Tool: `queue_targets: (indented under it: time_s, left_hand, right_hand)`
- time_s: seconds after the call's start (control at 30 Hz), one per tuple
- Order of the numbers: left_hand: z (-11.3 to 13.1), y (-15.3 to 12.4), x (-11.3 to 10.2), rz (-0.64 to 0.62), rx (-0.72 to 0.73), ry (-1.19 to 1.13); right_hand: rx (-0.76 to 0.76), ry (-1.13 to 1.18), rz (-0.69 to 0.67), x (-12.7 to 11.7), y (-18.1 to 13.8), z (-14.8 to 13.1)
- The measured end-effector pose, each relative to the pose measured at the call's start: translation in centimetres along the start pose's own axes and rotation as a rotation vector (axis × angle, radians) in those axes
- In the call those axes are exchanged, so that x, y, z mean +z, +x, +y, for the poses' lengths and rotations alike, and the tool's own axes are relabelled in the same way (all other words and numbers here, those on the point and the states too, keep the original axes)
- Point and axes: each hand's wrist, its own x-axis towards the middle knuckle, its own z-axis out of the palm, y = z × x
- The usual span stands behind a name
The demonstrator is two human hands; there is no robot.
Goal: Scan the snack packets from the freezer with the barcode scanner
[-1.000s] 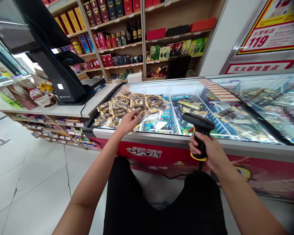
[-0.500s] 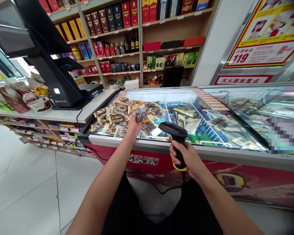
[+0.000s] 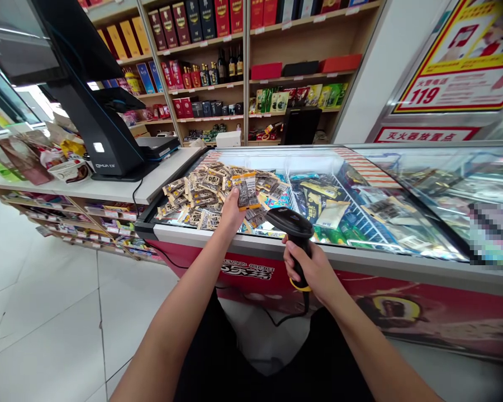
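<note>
My left hand [image 3: 232,211] grips a small snack packet [image 3: 247,191] with orange ends and a dark printed middle, held up over the freezer's glass lid. Closed round the handle of a black barcode scanner [image 3: 291,223] is my right hand [image 3: 308,265]. The scanner's head tilts toward the packet, with a gap between them. Yellow trim shows at the bottom of its handle, and a black cable [image 3: 287,319] hangs from it. A pile of similar packets [image 3: 203,192] lies on the glass just left of and behind my left hand.
The chest freezer [image 3: 218,251] holds frozen goods under its glass. A counter [image 3: 129,192] on the left carries a black checkout terminal [image 3: 88,123] and a paper bowl [image 3: 69,171]. Shelves [image 3: 218,86] with boxes and bottles stand behind. Snack racks [image 3: 79,223] sit below the counter.
The scanner in my right hand has moved slightly left, closer to the packet. My left hand still holds the packet, turned a little more upright. The camera view has shifted slightly.
</note>
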Motion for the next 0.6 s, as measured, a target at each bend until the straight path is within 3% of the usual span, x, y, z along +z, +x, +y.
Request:
queue_targets:
  time_s: [0.13,0.23,0.4,0.6]
  left_hand:
    - [0.0,-0.9,0.4,0.01,0.037,0.067]
    - [-0.3,-1.5,2.2,0.006,0.056,0.077]
    - [-2.8,-0.4,7.5,-0.147,0.035,0.238]
    - [-9.6,2.6,15.5,-0.346,-0.08,0.603]
  right_hand:
    - [-0.03,-0.007,0.025,-1.4,-0.2,0.3]
    - [-0.051,0.025,0.092,-3.3,-0.6,0.1]
    - [-0.117,0.113,0.289,-8.0,-2.7,-1.0]
    - [-0.205,0.211,0.639,-14.3,-7.2,-1.3]
